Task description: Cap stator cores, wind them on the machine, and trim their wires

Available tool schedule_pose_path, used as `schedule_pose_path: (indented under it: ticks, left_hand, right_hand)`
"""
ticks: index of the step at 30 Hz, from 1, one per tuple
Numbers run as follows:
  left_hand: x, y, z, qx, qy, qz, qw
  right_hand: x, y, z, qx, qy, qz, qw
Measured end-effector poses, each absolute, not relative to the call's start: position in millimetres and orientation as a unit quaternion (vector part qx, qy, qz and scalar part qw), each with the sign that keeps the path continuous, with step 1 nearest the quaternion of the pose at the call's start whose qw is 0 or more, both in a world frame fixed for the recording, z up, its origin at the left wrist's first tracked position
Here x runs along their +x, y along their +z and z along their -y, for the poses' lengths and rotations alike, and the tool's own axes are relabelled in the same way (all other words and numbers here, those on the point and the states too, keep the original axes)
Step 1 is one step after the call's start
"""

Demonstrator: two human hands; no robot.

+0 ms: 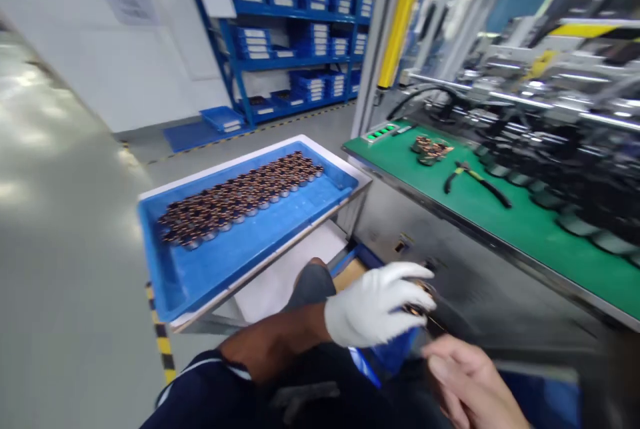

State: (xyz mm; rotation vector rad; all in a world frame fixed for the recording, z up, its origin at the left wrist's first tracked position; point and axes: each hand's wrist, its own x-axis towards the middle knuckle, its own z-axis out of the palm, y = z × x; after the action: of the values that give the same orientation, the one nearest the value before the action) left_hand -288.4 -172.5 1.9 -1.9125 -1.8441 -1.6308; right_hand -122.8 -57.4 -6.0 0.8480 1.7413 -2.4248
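My left hand [380, 307], in a white glove, is closed around a small copper-wound motor stator [416, 309], held above my lap. The fingers cover much of the stator. Just below and to the right, my bare right hand [473, 379] is closed in a pinch, thumb against fingers. A thin, blurred wire [438, 326] runs from the stator toward that pinch. Whatever lies between the right fingertips is too small and smeared to make out.
On my left, a blue tray [280, 232] holds many similar stators [245, 195] in rows. The green bench [500, 232] at right carries cutting pliers [477, 183], a pile of copper-coloured parts [431, 149] and machinery [565, 162]. Blue shelves [295, 63] stand behind.
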Motion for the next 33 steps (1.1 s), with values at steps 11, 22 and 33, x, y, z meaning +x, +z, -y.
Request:
schedule_pose_path:
  ticks: [11,22,33]
  left_hand:
    - [-284,15,158,-0.421,-0.632,0.58,-0.294]
    - [-264,4,160,-0.49,-0.556,0.665,-0.087]
    - [-258,13,161,-0.491,-0.468,0.728,-0.102]
  right_hand:
    - [-133,-8,73,0.208,-0.671,-0.695,-0.153]
    - [-132,12,59,0.095,-0.419,-0.784,-0.448]
    - [-141,9,56,0.165,-0.691,-0.621,-0.331]
